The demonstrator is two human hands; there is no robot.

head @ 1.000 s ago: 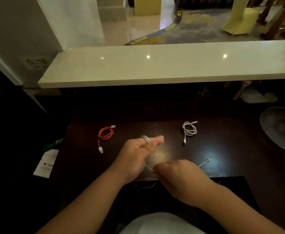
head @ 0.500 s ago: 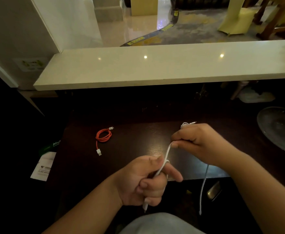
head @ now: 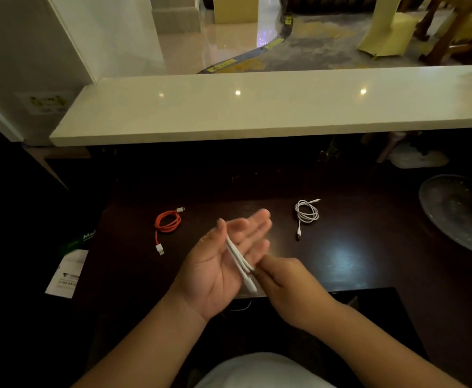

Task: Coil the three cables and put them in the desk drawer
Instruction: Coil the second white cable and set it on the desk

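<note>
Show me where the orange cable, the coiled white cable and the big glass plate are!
orange cable (head: pixel 168 222), head view, on its coiled loops.
coiled white cable (head: pixel 306 210), head view, on its loops.
glass plate (head: pixel 440 224), head view, on its near rim.

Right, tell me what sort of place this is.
Probably a reception or service desk in a lobby, though that is a guess: a dark wooden desk sits below a raised pale stone counter, and beyond it lie a polished floor and covered chairs.

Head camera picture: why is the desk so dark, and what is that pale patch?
Head view: the desk is dim under a brighter ledge; the pale patch is glare; left hand fingertips look motion-blurred; the ledge bows from wide-angle distortion.
</note>
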